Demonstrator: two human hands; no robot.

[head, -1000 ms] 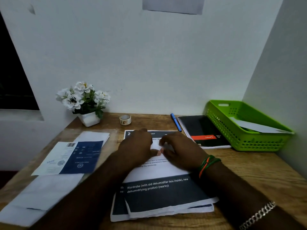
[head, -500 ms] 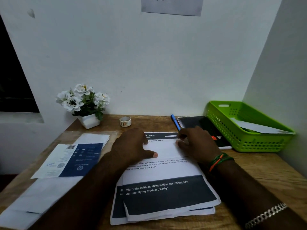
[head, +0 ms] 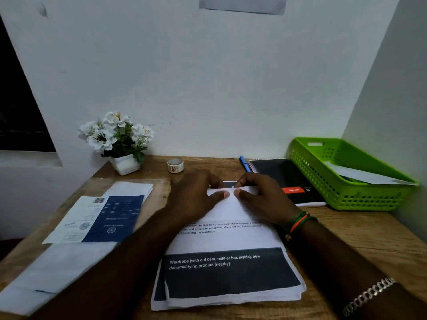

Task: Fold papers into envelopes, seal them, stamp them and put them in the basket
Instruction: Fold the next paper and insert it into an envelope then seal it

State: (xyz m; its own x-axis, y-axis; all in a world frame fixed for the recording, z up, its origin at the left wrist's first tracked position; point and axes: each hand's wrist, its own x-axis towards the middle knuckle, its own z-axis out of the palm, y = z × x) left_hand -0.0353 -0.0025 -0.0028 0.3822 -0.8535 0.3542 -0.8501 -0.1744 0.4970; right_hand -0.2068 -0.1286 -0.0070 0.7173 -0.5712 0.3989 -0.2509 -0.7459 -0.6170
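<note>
Two bare forearms without sleeves. On the right wrist, just behind the right hand (head: 265,199), a bundle of thin green and orange thread bands (head: 300,221) with a small dark bead or knot below. Higher on the same forearm, a silver metal chain bracelet with flat curb links (head: 369,294). Nothing worn on the left hand (head: 196,195) or its wrist, as far as visible.
</note>
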